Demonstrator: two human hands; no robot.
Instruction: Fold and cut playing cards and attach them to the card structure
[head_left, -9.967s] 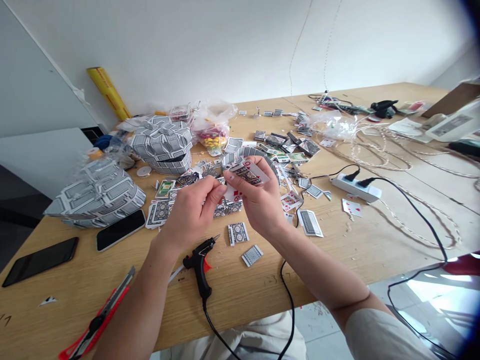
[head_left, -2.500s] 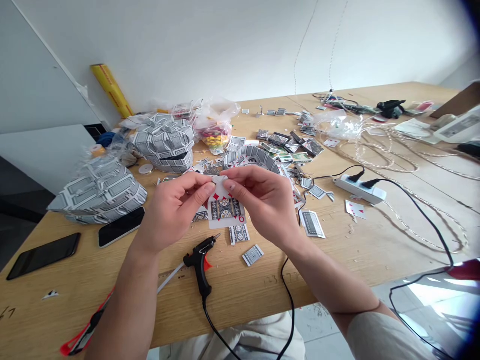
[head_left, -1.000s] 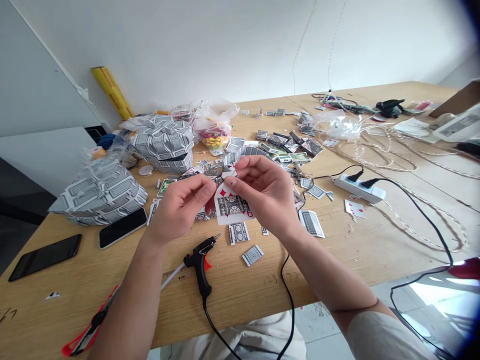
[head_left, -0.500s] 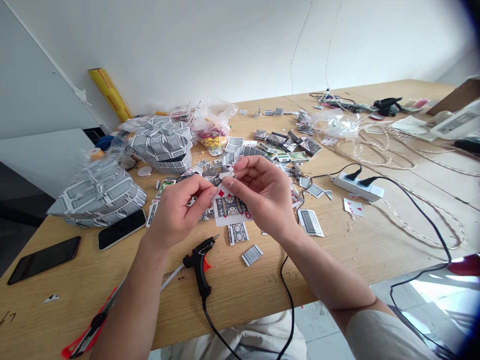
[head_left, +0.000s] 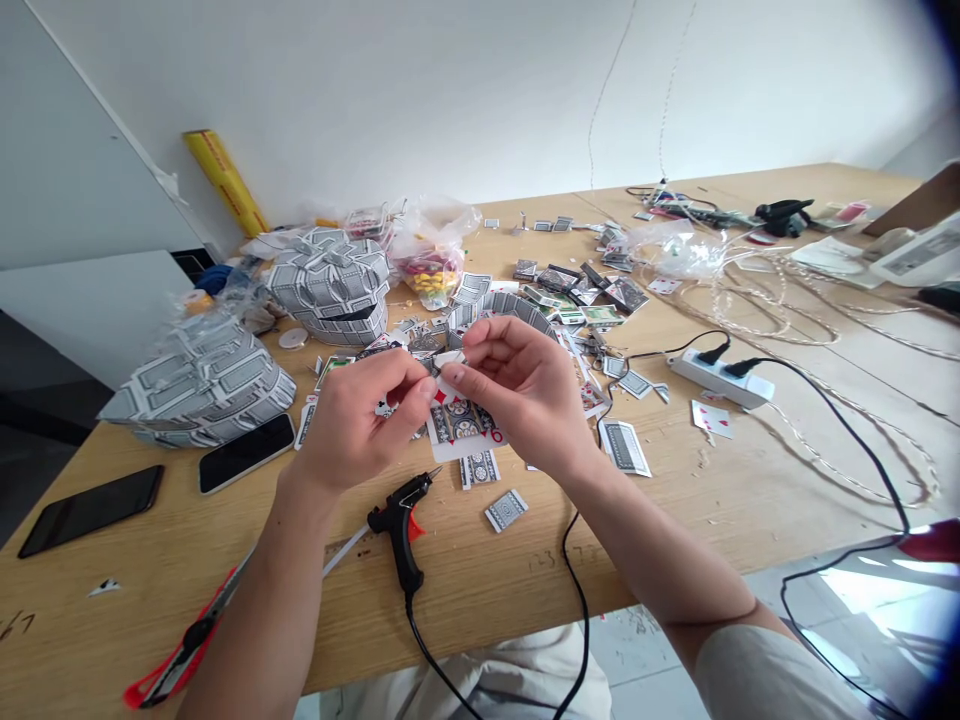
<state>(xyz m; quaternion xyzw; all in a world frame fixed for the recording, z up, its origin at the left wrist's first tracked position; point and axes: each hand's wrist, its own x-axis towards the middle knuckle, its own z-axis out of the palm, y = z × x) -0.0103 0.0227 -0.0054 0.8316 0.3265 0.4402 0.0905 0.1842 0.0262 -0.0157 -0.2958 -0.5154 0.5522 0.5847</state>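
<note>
My left hand point(head_left: 365, 418) and my right hand point(head_left: 517, 400) meet over the middle of the table, fingers closed in pinches. Between them is a playing card point(head_left: 457, 450) with red diamonds, a cut-out in it showing patterned card beneath. My right thumb and fingers grip its upper part, along with a small white piece. The left thumb and forefinger pinch at its upper left edge. Below lie a patterned folded card point(head_left: 480, 470) and a small card piece point(head_left: 507, 510). A black glue gun point(head_left: 405, 530) with a red trigger rests in front of my hands.
Two woven card boxes point(head_left: 202, 385) stand at left beside two phones point(head_left: 247, 453). A red utility knife point(head_left: 187, 640) lies near the front edge. Card scraps and card packs point(head_left: 559, 278) cover the middle. A power strip point(head_left: 720, 378) with black cables sits at right.
Both hands stay at the card with almost the same grip. The whole view has shifted slightly; the objects on the table lie as before.
</note>
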